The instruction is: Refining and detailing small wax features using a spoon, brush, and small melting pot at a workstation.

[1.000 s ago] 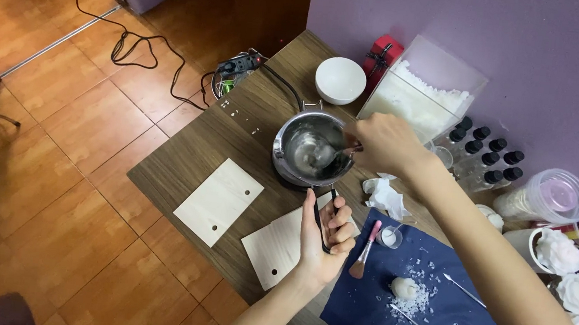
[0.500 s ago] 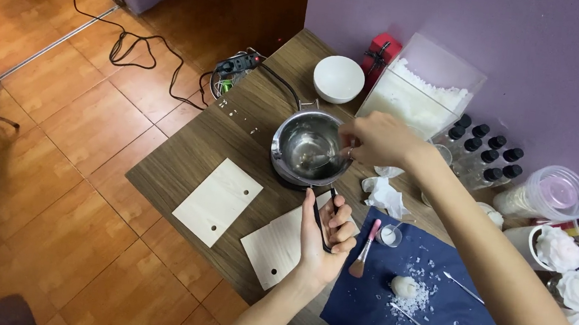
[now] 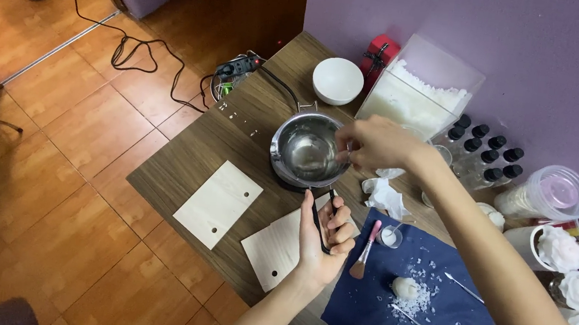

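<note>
A steel melting pot (image 3: 303, 149) sits on a small black heater on the wooden table (image 3: 197, 154). My left hand (image 3: 321, 237) grips the pot's black handle (image 3: 318, 219) from the near side. My right hand (image 3: 378, 142) hovers over the pot's right rim, fingers pinched on a thin stirring tool whose tip dips inside; the tool is mostly hidden by the hand.
Two pale wooden boards (image 3: 218, 202) lie left of my left hand. A blue cloth (image 3: 375, 304) holds a pink brush (image 3: 366, 248), metal picks, white flakes. Behind stand a white bowl (image 3: 337, 80), a clear box of white flakes (image 3: 418, 97), black-capped bottles (image 3: 481, 150) and white flowers (image 3: 560, 250).
My right hand has shifted slightly toward the pot's right rim while working the tool inside it. My left hand stays on the handle.
</note>
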